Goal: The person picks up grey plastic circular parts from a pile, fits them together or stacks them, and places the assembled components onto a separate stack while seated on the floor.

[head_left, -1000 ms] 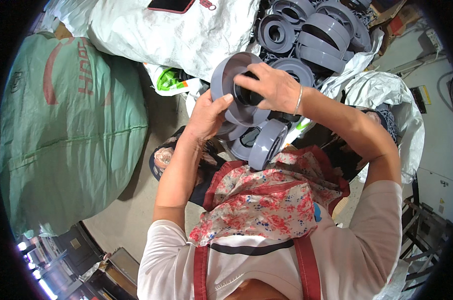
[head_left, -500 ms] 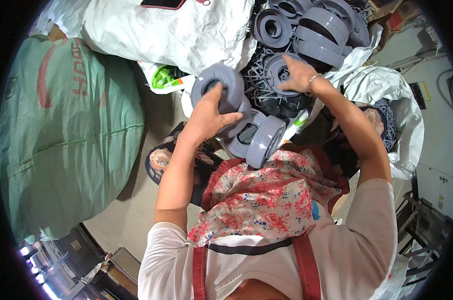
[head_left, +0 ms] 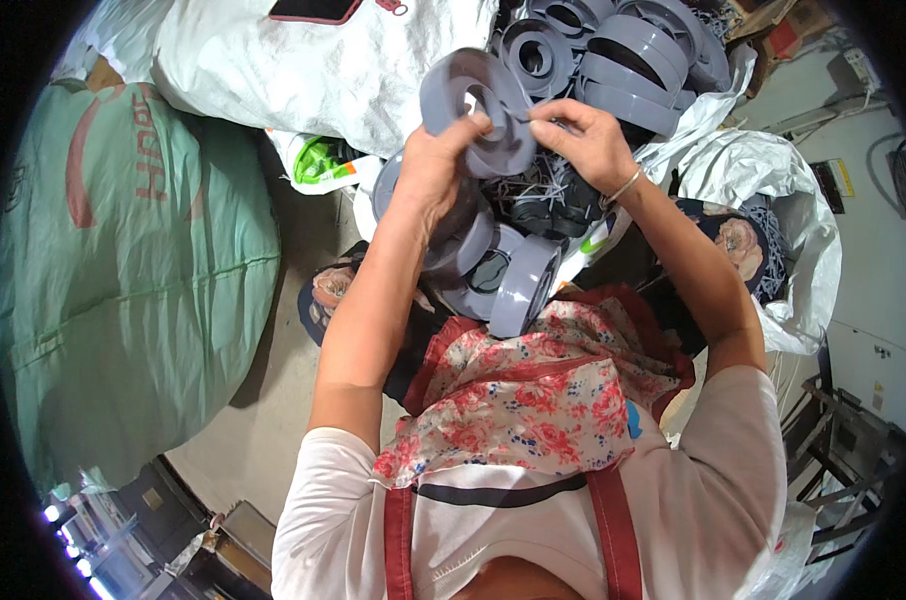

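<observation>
Raised over the pile, a grey round plastic part with a central hole (head_left: 453, 85) is gripped by my left hand (head_left: 436, 165), its thumb at the hole. The part is smeared by motion. My right hand (head_left: 595, 148) pinches at its right edge with thumb and forefinger; what lies between the fingertips is too small to make out. Below my left hand, several more grey round parts (head_left: 529, 285) lie near my lap, one of them standing on its side. Thin grey plastic strips (head_left: 538, 190) show beneath my hands.
Several grey rings (head_left: 633, 60) are heaped at the far right. A white sack (head_left: 313, 70) with a phone (head_left: 315, 8) on it lies at the far left. A bulging green sack (head_left: 153, 280) stands left. An open white bag (head_left: 798, 190) holds strips at right.
My left hand has moved up and right with a grey round part. My right hand has drawn back from the ring it was at and closed at this part's edge.
</observation>
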Tool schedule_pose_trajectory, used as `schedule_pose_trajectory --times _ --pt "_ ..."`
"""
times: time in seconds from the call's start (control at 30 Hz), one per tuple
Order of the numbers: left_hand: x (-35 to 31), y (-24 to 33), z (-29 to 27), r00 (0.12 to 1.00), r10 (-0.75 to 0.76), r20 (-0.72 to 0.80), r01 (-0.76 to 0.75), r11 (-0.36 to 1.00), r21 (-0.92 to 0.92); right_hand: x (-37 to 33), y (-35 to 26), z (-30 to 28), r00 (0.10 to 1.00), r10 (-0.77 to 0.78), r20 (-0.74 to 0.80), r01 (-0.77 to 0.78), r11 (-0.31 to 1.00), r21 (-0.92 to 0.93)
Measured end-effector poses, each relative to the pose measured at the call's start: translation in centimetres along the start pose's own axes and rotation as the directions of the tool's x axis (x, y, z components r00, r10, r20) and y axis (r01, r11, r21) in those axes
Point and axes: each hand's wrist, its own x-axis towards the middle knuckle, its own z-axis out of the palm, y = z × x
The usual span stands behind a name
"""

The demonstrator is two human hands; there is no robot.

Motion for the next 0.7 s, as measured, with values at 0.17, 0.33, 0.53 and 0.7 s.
schedule_pose_trajectory --times 0.17,0.33,0.53,0.7 --pt "-1.2 1.3 2.0 0.934 0.356 0.041 -0.304 0.728 0.614 -4.6 7.1 -1.5 0.627 0.737 0.252 -0.014 0.334 -0.942" --pt "-0.9 0.7 0.1 0.95 0.297 -0.093 -0.24 0.889 0.39 -6.5 11.0 -1.0 0.861 0.459 0.219 -0.01 0.446 -0.895" --pt "-2.8 0.5 0.2 0.981 0.176 -0.084 -0.167 0.981 0.101 -2.7 -1.0 0.3 0.918 -0.388 0.085 0.374 0.776 -0.507" --pt "-4.0 0.7 0.9 0.994 0.006 0.109 0.023 0.965 -0.261 -1.0 -3.7 1.4 0.979 -0.172 0.114 0.203 0.902 -0.381"
